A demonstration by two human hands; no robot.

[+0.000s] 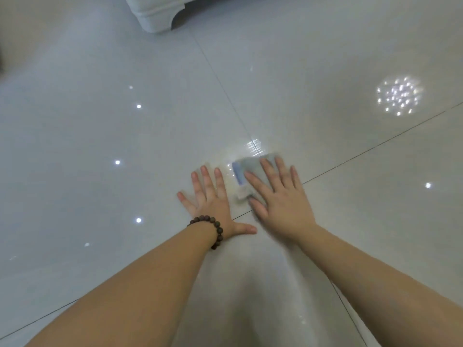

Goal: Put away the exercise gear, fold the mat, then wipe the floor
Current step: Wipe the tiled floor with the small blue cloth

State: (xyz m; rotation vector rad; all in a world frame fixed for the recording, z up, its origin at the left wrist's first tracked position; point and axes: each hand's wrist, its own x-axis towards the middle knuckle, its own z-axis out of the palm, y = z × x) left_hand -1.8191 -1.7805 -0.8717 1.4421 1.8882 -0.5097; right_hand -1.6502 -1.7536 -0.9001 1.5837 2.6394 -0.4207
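Your cloth, a grey-green rag with a blue strip along its left edge, lies flat on the glossy pale floor, just near of the point where two dark grout lines cross, a little right of the scene's middle. Your right hand presses it down with straight, spread fingers; nothing is curled round the cloth, so the hand lies flat on it rather than gripping it. The cloth's edges and that hand look smeared with blur. Just to the left, your left hand rests palm-down on the bare tile, fingers straight and splayed, thumb pointing right toward the other hand, holding nothing. It sits beside the cloth, with a narrow strip of tile between its fingers and the blue edge. A bracelet of dark brown beads circles your left wrist. Bright spots of reflected light dot the tiles on both sides. At the far edge, left of centre, stands the rounded white foot of some furniture, well apart from your hands.
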